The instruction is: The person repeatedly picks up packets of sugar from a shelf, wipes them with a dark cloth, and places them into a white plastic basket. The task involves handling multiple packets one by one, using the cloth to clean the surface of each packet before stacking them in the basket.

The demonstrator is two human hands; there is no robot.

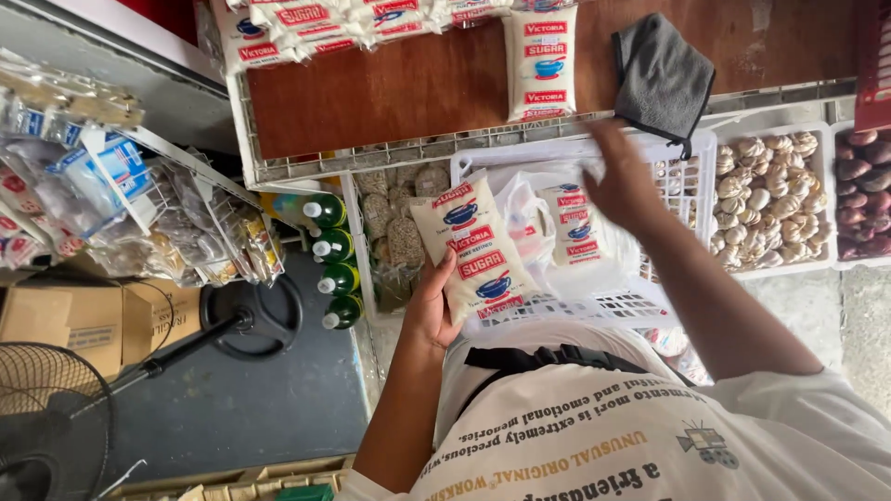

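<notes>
My left hand (429, 306) grips a white bag of sugar with red and blue print (471, 246), held tilted over a white plastic crate (682, 181). My right hand (624, 181) reaches into that crate, above a clear plastic bag (529, 218) that holds more sugar packs (577, 227); what its fingers touch is blurred. On the brown wooden shelf (408, 88) above, another sugar bag (540, 60) lies flat, with several more (306, 28) along the far edge.
A grey cloth (661, 79) lies on the shelf's right. Crates of garlic (775, 190) and red onions (863, 190) stand to the right. Green bottles (332, 260) sit left of the crate. A rack of packets (111, 186), cardboard boxes (93, 320) and a fan (51, 417) stand left.
</notes>
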